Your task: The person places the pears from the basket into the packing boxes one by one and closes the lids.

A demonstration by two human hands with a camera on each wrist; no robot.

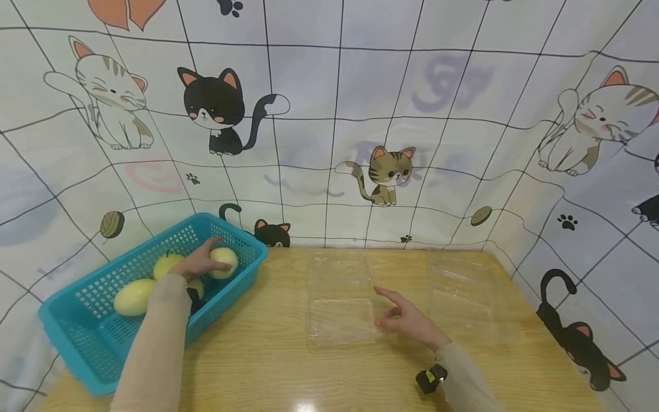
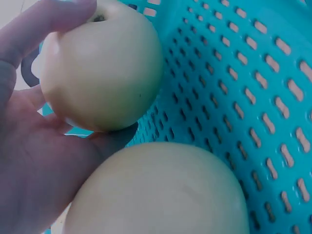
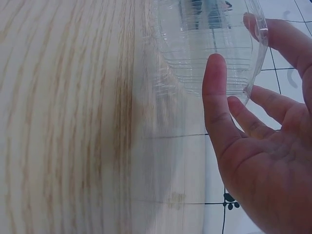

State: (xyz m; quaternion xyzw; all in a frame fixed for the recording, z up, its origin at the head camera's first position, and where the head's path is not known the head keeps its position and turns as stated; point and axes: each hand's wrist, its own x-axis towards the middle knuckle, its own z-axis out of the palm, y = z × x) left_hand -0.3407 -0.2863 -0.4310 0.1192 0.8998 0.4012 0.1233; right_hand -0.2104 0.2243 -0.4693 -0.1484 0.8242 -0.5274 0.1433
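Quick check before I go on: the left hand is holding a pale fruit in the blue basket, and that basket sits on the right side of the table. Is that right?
Not quite: the blue basket sits on the left side of the table, as the head view shows. The left hand is indeed holding a pale fruit in it.

From here I can't count the fruit (image 1: 133, 297) in the teal basket (image 1: 226, 297): the left hand (image 1: 198, 263) and beige sleeve (image 1: 162, 337) cover some of it. Well right of the basket, the farther clear plastic container (image 1: 465, 294) is too faint for me to trace. The left wrist view's bottom edge cuts off one pale fruit (image 2: 161, 195) inside the basket.
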